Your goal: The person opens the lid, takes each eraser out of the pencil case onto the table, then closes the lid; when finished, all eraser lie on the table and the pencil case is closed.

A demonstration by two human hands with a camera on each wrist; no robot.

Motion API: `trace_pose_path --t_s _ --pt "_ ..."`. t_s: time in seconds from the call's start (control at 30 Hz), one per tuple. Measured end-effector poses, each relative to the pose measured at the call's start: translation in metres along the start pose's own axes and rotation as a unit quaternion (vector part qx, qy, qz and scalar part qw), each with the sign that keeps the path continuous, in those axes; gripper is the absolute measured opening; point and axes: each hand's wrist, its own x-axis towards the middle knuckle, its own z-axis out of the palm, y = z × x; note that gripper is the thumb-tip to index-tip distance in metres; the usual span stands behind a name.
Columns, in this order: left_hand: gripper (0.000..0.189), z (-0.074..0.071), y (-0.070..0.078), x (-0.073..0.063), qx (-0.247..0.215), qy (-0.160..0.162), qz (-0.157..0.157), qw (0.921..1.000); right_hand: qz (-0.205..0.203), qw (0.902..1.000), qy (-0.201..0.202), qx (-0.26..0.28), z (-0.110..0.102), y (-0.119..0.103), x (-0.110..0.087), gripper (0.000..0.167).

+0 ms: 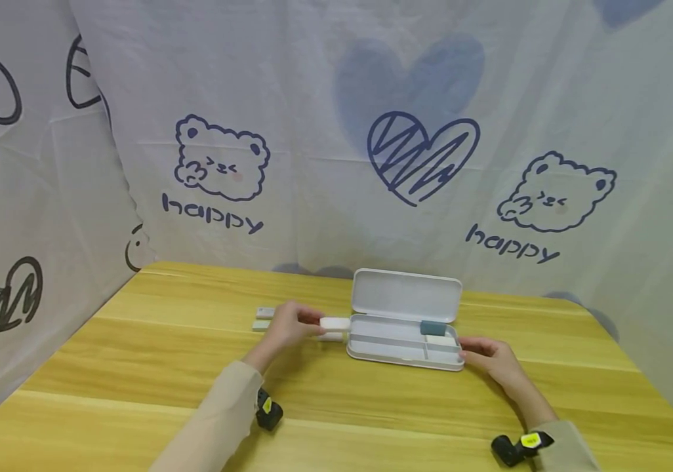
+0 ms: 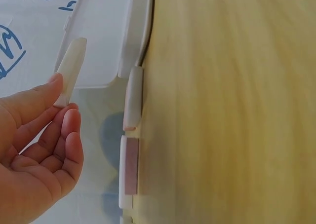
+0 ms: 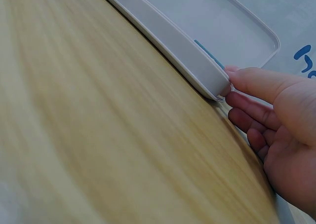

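Note:
An open white pencil case [image 1: 384, 354] with divided compartments stands on the table, its lid [image 1: 407, 296] raised at the back. Inside, toward the right end, lie a dark teal block [image 1: 433, 328] and a cream block [image 1: 441, 341], both eraser-like. My left hand [image 1: 290, 326] pinches a white eraser [image 1: 334, 323] between thumb and fingers, held up beside the case's left end. In the left wrist view the eraser [image 2: 73, 68] appears narrow and tilted. With thumb and fingers, my right hand [image 1: 492, 362] grips the right end of the case.
Below the held eraser, another white block [image 1: 330, 337] lies on the wooden table [image 1: 336, 406]. Two more small blocks, one grey [image 1: 265, 313] and one pale [image 1: 260, 325], lie left of my left hand. A printed cloth [image 1: 313, 164] hangs behind the table.

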Motion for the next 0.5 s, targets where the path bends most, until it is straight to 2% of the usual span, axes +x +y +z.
trace_pose_path --t_s 0.17,0.5 --pt "0.023 -0.003 -0.006 -0.001 0.025 -0.009 0.003 0.9996 0.002 1.0000 -0.001 0.000 0.000 0.001 0.000 0.044" --pt "0.023 -0.005 -0.015 -0.001 0.059 -0.051 -0.006 0.9969 0.000 1.0000 -0.003 0.000 -0.001 0.000 0.000 0.043"
